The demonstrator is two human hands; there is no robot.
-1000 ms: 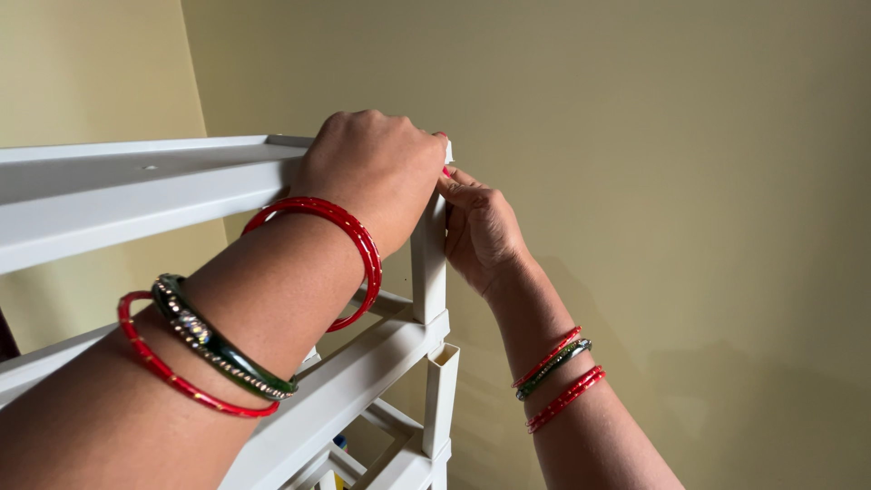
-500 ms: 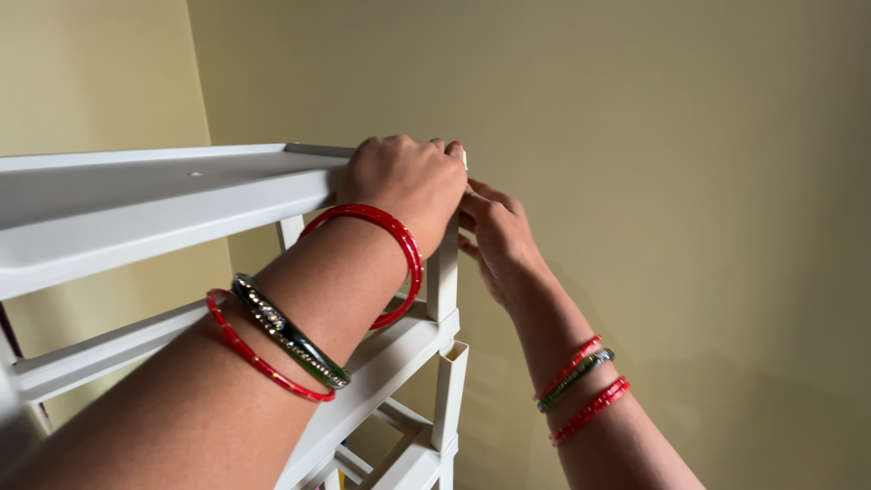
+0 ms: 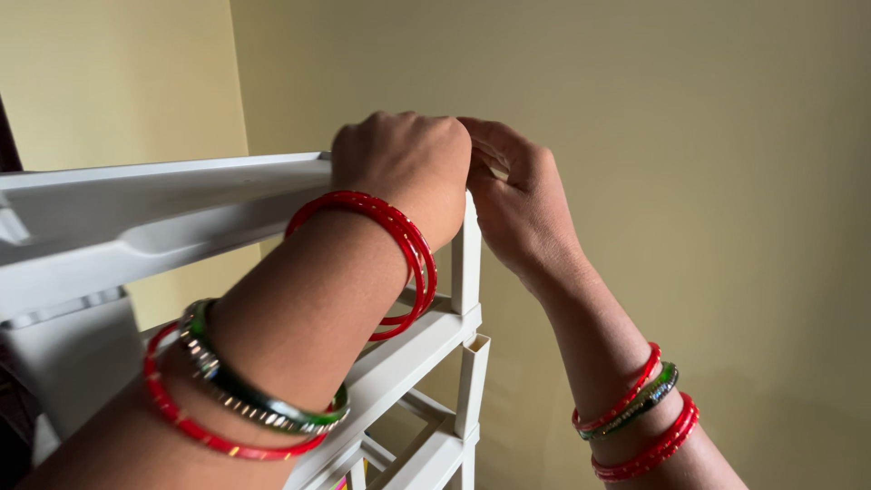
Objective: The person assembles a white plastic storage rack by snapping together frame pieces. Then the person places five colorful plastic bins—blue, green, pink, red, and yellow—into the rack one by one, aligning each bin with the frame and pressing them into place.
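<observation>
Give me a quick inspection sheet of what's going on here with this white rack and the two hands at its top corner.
Surface: no table or floor in view; the white plastic rack stands in a room corner.
Job's things: top shelf of the rack, resting on a square corner post; lower tiers show below.
Clutter: a small coloured bit shows low between the tiers, too small to tell.
Grippers: left hand closed over the top shelf's corner; right hand curled against the same corner from the other side. Red and green bangles on both wrists.
Cables: nothing seen.
Surroundings: plain yellowish walls; a dark edge at far left.
</observation>
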